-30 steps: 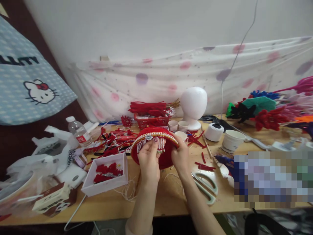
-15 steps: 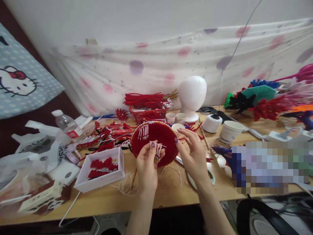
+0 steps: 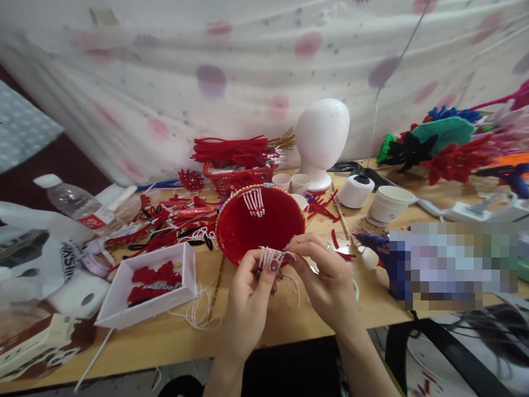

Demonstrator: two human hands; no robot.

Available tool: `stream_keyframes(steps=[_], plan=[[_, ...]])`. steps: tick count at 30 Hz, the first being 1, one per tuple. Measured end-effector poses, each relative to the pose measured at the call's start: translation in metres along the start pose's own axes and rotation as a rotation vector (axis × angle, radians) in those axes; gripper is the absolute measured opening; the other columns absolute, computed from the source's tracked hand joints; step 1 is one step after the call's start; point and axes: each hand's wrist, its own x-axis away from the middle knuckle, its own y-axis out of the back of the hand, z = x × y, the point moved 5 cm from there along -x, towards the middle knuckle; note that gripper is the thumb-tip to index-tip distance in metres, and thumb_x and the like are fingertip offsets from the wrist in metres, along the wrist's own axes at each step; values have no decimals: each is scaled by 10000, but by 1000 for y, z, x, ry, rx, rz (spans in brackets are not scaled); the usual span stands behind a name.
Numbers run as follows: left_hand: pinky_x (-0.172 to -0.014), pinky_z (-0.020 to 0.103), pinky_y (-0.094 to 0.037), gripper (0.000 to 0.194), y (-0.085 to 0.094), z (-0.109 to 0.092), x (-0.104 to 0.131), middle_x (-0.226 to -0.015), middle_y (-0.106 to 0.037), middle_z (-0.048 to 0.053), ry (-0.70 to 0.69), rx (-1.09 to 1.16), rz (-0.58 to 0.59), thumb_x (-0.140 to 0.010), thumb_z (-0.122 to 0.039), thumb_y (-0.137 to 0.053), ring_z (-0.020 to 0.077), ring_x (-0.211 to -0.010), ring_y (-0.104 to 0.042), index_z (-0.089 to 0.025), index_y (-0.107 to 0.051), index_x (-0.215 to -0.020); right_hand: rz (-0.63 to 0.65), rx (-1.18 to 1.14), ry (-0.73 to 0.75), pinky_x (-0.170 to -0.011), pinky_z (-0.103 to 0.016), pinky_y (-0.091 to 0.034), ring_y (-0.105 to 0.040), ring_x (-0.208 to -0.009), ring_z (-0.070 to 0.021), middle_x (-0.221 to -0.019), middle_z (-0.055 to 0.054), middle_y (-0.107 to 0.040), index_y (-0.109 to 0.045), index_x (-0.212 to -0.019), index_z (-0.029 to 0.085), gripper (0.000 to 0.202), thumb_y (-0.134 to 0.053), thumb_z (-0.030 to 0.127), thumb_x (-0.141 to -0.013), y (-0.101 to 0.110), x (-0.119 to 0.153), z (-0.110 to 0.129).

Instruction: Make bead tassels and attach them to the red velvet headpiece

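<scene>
I have my left hand [image 3: 248, 303] at 6 o'clock, thumb and fingers closed on a small bunch of bead strands [image 3: 269, 259], while my right hand [image 3: 326, 281], near 5 o'clock, brings thumb and forefinger almost together at the bunch's right end; I cannot tell whether they pinch it or only touch it. The round red piece [image 3: 248, 234] sits just beyond the strands, towards 12 o'clock from my hands, with a second row of beads [image 3: 254, 203] lying inside its rim. I judge the step in hand to be straightening or parting the strands, so the next move calls for a light, exact pinch that leaves none tangled. For writing, the bottle [image 3: 78, 205] at 9 o'clock wears a red label whose white marks I can't read, and the plastic bag [image 3: 25, 237] just below it carries black capitals, seemingly including "ASI", the rest lost in folds
</scene>
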Motion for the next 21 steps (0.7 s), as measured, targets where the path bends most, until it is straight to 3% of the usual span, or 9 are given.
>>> stream_keyframes(steps=[9, 14, 18, 21], plan=[[-870, 312, -465, 354, -7, 8, -1, -953, -671, 57, 84, -206, 138, -972, -538, -497, 208, -888, -589, -243, -686, -1027, 14, -31, -45, -717, -259, -484, -599, -808, -137, -867, -11, -617, -617, -860, 214, 183, -547, 71, -951, -4, 2, -11], [-609, 272, -422, 474, -10, 17, 3, -664, -509, 3, 135, 28, 40, -905, -642, -547, 153, -621, -453, -213, -602, -714, 12, -43, -60, -700, -279, -505, -614, -776, -152, -843, -14, -631, -617, -863, 217, 182, -539, 78, -951, -3, 6, -13], [-700, 315, -506, 446, -14, 26, 7, -742, -617, 44, 157, 100, -95, -855, -660, -612, 210, -746, -566, -223, -697, -853, -58, -50, -44, -671, -280, -519, -625, -744, -157, -810, -12, -649, -630, -845, 222, 187, -554, 79, -939, -4, 5, -13], [-756, 311, -520, 421, -17, 26, 6, -790, -649, 46, 131, 77, -129, -862, -638, -623, 209, -786, -584, -227, -712, -874, -80, -38, -47, -703, -276, -532, -649, -758, -151, -820, -4, -677, -646, -873, 237, 189, -559, 83, -941, -5, 5, -11]])
